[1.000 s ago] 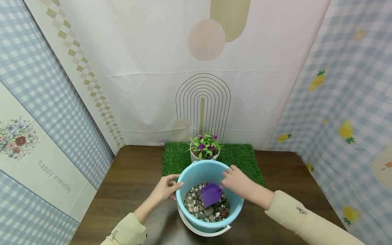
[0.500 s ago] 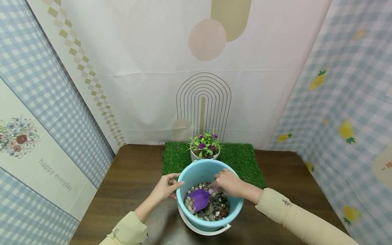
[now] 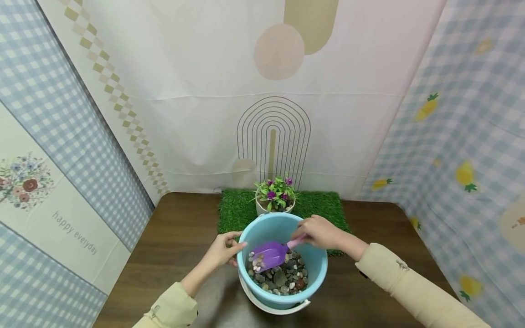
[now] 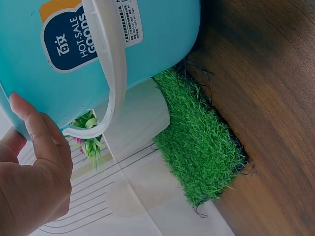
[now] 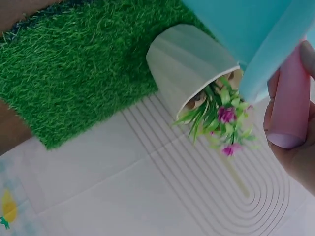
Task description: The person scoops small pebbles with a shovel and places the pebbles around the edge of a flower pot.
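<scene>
A light blue bucket (image 3: 280,299) stands on the wooden table with pebbles (image 3: 283,278) in its bottom. My left hand (image 3: 223,250) pinches the left rim between thumb and fingers; in the left wrist view the fingers (image 4: 37,128) lie against the bucket's outer wall. With my right hand (image 3: 320,232) I grip the pink handle (image 5: 292,98) of a purple toy shovel (image 3: 270,255). The shovel's blade is inside the bucket, above the heap, and carries several pale pebbles (image 3: 258,263) near its tip.
Just behind the bucket, a white pot (image 5: 184,64) with purple flowers (image 3: 275,193) stands on a green artificial grass mat (image 3: 324,214). The bucket's white handle (image 3: 276,312) hangs down at the front. Patterned cloth covers the back and sides.
The shovel has pushed left into the pebbles, then risen with some on its blade. My right hand went left and down, then back up to the right. My left hand stays on the rim.
</scene>
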`<state>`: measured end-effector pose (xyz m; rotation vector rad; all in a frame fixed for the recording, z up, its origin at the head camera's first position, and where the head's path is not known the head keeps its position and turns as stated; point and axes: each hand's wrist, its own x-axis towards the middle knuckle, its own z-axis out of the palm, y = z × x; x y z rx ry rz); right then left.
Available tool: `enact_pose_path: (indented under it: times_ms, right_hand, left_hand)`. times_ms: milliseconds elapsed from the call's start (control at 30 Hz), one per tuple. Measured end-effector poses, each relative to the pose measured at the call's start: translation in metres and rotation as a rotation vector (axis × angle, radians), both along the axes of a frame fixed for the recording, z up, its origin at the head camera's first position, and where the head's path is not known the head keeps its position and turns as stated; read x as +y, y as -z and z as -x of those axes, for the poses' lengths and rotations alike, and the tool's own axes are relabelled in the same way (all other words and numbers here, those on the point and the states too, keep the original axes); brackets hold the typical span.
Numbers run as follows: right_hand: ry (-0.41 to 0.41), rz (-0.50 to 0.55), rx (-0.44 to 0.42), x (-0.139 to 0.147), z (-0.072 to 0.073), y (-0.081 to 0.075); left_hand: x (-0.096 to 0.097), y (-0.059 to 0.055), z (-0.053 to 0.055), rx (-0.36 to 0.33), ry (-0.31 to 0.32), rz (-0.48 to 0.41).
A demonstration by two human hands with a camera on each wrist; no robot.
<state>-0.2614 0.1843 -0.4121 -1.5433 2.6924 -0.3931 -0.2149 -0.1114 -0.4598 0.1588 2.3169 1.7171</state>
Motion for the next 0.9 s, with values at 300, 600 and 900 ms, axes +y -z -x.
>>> enact_pose_path:
  times_ms: [300, 600, 900]
  right_hand:
    - [0.064, 0.030, -0.078, 0.017, 0.005, -0.013]
    - [0.118, 0.036, -0.067, 0.033, 0.012, -0.026]
    - [0.194, 0.025, -0.008, 0.052, 0.022, -0.041]
  left_hand:
    - [-0.001, 0.003, 0.001, 0.004, 0.008, -0.008]
    - [-0.001, 0.002, 0.003, 0.018, 0.015, -0.012]
    - [-0.001, 0.002, 0.001, 0.000, 0.009, -0.008]
